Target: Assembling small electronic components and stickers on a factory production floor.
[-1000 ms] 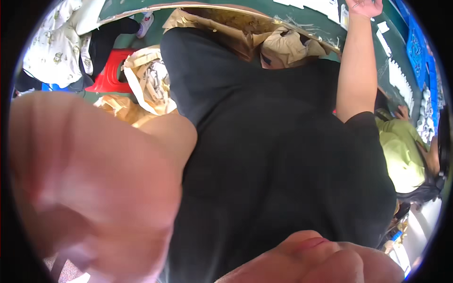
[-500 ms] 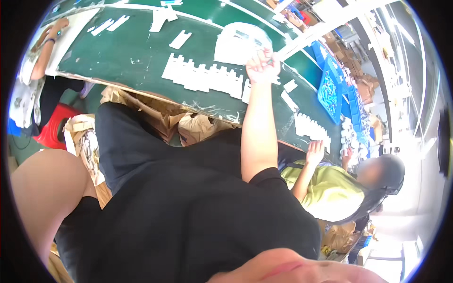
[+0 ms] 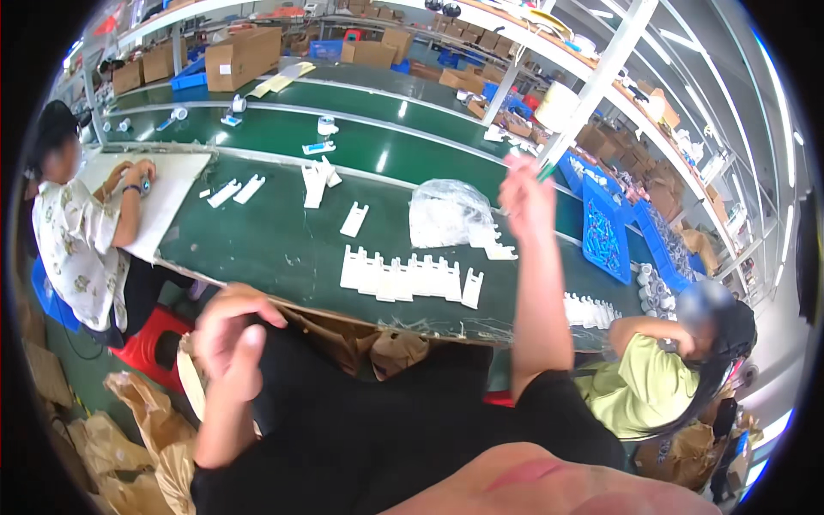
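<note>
My right hand (image 3: 528, 202) is raised over the far side of the green bench, beside a white post. Its fingers are smeared by motion, and I cannot make out whether anything is in them. Below it lies a clear plastic bag (image 3: 442, 215) of white parts, with a few white pieces at its right edge. Nearer to me, a row of flat white notched plastic parts (image 3: 399, 276) lies side by side, one piece (image 3: 472, 288) standing slightly apart. My left hand (image 3: 230, 339) is held off the bench's near edge, fingers loosely bent, thumb apart, holding nothing.
A co-worker sits at the left by a white board (image 3: 176, 193); another in light green sits at the right, near more white parts (image 3: 590, 311). A blue tray (image 3: 604, 232) of small blue pieces stands at the right. Brown paper bags (image 3: 154, 421) lie at lower left.
The view has tilted up, showing more of the far conveyor and shelves. My left hand has come into view. The co-worker at the right has drawn an arm back toward the head.
</note>
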{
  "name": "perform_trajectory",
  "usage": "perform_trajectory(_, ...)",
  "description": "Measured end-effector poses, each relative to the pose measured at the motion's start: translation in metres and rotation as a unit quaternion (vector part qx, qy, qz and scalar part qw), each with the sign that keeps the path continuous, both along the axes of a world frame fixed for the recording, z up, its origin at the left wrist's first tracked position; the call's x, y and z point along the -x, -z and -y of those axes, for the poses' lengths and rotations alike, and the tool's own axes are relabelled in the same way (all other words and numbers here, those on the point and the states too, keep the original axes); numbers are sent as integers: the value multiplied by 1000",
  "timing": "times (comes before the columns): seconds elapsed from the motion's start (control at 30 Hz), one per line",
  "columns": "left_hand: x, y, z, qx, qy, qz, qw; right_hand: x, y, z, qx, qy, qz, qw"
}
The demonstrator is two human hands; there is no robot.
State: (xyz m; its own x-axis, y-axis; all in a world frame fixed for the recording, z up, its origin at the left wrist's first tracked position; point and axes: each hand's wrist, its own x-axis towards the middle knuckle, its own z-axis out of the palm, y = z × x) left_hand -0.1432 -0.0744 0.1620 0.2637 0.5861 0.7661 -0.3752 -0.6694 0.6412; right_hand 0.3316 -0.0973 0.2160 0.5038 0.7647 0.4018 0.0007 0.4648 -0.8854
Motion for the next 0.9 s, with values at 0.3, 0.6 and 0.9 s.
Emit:
perform_trajectory(0.3, -14, 129, -1, 211, 112, -249, 938, -121, -269, -115, 89, 567, 603, 554)
perform_trajectory(0.6, 6, 94, 2, 146, 23, -357, 922, -141, -290, -127, 222, 552, 569, 568)
perform_trajectory(0.9, -4, 128, 0, 218, 104, -205, 949, -61, -262, -43, -195, 607, 566, 523)
